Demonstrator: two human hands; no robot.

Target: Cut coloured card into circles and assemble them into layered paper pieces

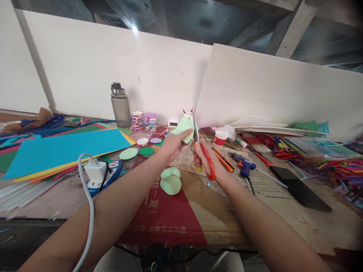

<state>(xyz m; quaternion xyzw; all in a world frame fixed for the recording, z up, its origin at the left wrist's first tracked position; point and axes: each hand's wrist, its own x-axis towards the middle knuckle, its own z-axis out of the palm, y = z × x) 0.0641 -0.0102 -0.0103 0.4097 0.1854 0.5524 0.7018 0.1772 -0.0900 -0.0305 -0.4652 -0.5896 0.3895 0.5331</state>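
Observation:
My left hand (pixel 176 144) grips a piece of light green paper (pixel 184 126), thumb on top. In my right hand (pixel 202 153) are scissors (pixel 210 162) with red handles, their blades pointing up along the paper's right edge. Whether the blades touch the paper I cannot tell. Below my hands, light green paper circles (pixel 171 184) lie overlapping on the red and brown cardboard (pixel 170 219). To the left are another light green circle (pixel 128 153), dark green circles (pixel 146 151) and a small purple circle (pixel 155 140).
A grey bottle (pixel 120 105) stands by the wall beside stacked round pieces (pixel 137 121). Coloured sheets (pixel 70 147) and a power strip (pixel 113 173) with a white cable lie left. On the right are a paper cup (pixel 220 138), glue gun (pixel 244 164), orange cutter (pixel 223 159) and black phone (pixel 299 188).

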